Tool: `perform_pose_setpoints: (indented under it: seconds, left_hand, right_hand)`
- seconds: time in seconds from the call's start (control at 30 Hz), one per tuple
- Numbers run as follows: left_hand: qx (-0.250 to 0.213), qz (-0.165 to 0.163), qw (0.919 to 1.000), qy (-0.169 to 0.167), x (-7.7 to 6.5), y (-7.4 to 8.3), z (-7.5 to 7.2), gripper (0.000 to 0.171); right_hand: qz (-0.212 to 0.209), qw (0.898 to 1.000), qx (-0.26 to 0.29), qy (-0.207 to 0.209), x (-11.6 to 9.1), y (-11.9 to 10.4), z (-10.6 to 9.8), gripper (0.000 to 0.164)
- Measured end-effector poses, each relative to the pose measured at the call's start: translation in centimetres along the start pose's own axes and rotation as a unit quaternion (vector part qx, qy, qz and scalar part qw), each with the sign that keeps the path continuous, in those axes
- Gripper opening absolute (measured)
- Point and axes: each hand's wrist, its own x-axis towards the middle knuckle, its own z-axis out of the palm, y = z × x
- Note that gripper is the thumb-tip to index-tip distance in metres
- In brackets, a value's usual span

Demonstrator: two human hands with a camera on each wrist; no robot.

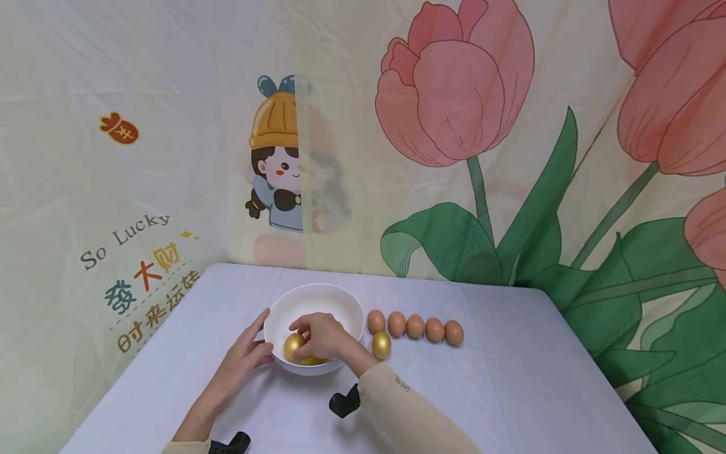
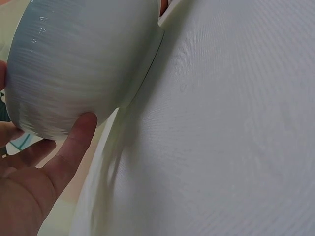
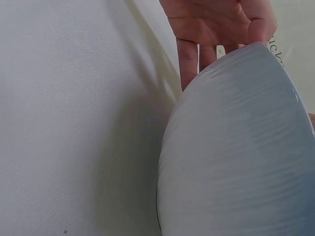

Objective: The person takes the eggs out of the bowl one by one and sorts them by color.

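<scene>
Between the left sleeve (image 1: 184, 448) and right sleeve (image 1: 420, 410), the white surface (image 1: 295, 422) reaches up to the bowl (image 1: 312, 299). The widest open room lies at 4 o'clock from it; the slanting left edge runs at 9, and the far edge passes a little beyond the rim at 12. The left hand (image 1: 244, 353) spreads its fairly straight fingers against the bowl's outer wall at 9 o'clock. Inside, the right hand (image 1: 323, 337) pinches a gold egg (image 1: 292, 347) between curled fingers; more gold shows partly hidden under the hand. A second gold egg (image 1: 381, 345) rests outside at 3 o'clock, just nearer than a row of five brown eggs (image 1: 416, 326). Lettering on the right sleeve is too small to read; at 10 o'clock, the wall cloth (image 1: 62, 126) reads "So Lucky", "發大财" and "时来运转".
</scene>
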Motion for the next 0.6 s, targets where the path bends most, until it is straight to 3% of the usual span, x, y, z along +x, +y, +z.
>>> perform_pose_setpoints:
  seconds: [0.37,0.6]
  left_hand:
    - [0.005,-0.005,1.0000,-0.001,-0.14,0.19,-0.01,0.073]
    - [0.001,-0.004,1.0000,-0.005,-0.10,0.14,0.04,0.073]
  right_hand:
    - [0.007,1.000,-0.020,0.000,0.20,-0.24,0.16,0.043]
    - [-0.003,1.000,0.010,0.017,0.20,0.16,0.15,0.041]
